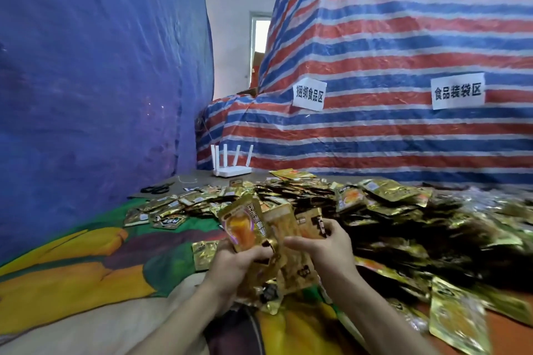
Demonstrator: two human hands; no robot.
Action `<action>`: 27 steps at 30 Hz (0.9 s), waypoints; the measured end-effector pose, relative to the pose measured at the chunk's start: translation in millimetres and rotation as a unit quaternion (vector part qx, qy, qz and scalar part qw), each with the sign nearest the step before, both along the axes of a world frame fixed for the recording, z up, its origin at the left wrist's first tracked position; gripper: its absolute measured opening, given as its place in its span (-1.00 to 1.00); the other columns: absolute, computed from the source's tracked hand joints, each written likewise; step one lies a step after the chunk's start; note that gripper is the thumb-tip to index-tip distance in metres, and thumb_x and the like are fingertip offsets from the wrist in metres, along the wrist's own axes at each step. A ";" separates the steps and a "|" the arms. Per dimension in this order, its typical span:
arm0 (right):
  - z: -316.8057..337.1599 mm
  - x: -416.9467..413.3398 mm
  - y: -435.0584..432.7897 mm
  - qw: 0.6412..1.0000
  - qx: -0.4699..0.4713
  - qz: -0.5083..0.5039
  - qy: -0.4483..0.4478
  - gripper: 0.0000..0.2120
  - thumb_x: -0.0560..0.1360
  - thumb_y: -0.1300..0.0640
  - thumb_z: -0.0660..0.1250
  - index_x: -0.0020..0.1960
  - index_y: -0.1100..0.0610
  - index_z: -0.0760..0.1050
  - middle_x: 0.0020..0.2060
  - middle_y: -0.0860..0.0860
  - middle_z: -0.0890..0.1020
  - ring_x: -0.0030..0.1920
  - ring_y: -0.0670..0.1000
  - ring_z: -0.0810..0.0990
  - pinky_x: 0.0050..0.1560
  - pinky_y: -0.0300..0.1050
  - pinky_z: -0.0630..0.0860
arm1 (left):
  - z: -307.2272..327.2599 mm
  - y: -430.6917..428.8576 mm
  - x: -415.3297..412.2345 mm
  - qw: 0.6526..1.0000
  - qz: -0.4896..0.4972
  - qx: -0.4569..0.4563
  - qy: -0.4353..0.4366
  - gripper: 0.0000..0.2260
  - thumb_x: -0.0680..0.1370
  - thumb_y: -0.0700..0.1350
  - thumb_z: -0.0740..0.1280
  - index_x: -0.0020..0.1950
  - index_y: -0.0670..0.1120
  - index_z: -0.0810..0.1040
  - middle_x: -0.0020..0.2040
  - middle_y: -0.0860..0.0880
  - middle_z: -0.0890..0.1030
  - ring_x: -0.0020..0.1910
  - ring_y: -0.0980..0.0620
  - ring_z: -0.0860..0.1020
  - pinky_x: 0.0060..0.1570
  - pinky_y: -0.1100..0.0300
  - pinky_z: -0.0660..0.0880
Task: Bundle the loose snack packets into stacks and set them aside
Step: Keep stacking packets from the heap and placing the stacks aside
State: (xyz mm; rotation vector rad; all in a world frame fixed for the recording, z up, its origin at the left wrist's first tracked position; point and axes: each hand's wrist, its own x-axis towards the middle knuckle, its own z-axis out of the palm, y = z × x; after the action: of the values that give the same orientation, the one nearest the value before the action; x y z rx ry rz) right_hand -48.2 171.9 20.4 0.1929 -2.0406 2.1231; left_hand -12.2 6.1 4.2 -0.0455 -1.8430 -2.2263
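Note:
A fan of gold snack packets (268, 239) stands upright between both hands just above the colourful cloth. My left hand (233, 265) grips the lower left of the fan, thumb across the front packet with the orange picture. My right hand (326, 248) holds the right side, fingers curled round the packets' edges. A big heap of loose gold and dark packets (389, 219) spreads across the table behind and to the right of my hands. A few single packets (164, 217) lie apart at the left edge of the heap.
A white router (232, 166) with several antennas stands at the back. Black scissors (157, 189) and a bit of string lie at the back left. A blue tarp (86, 81) walls the left; a striped tarp (403, 66) with two paper signs rises behind.

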 end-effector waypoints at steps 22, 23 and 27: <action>-4.3 -6.1 0.6 0.995 -0.094 0.029 0.007 -0.77 0.63 0.23 0.22 0.11 -0.01 0.60 -0.13 0.00 0.75 -0.12 0.01 0.73 -0.16 0.02 0.62 | -7.1 -8.1 -10.1 0.993 0.069 0.016 -0.097 -0.90 0.31 -0.29 0.52 -0.32 -0.17 0.62 -0.30 -0.22 0.62 -0.31 -0.22 0.61 -0.22 -0.08 0.54; -4.9 -5.5 0.4 0.996 -0.080 0.038 0.006 -0.77 0.62 0.24 0.22 0.09 -0.01 0.59 -0.16 0.00 0.75 -0.16 0.00 0.73 -0.24 -0.03 0.61 | -7.3 -8.8 -10.7 0.992 0.086 0.030 -0.089 -0.91 0.31 -0.34 0.47 -0.30 -0.18 0.61 -0.32 -0.20 0.62 -0.35 -0.20 0.60 -0.26 -0.04 0.55; -8.6 -1.3 -5.4 0.996 0.021 0.079 -0.022 -0.81 0.54 0.31 0.27 0.05 0.09 0.58 -0.17 0.11 0.74 -0.16 0.13 0.73 -0.18 0.06 0.65 | -3.6 -7.0 -10.2 0.990 0.097 0.075 -0.069 -0.83 0.36 -0.43 0.33 -0.33 -0.21 0.63 -0.34 -0.13 0.63 -0.45 -0.08 0.59 -0.46 0.12 0.54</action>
State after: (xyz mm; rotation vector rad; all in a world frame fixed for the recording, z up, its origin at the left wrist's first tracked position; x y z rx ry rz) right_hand -49.5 166.4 11.8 0.3253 -2.1628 2.1948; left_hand -22.4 -1.0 0.6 0.3091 -1.6592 -2.2695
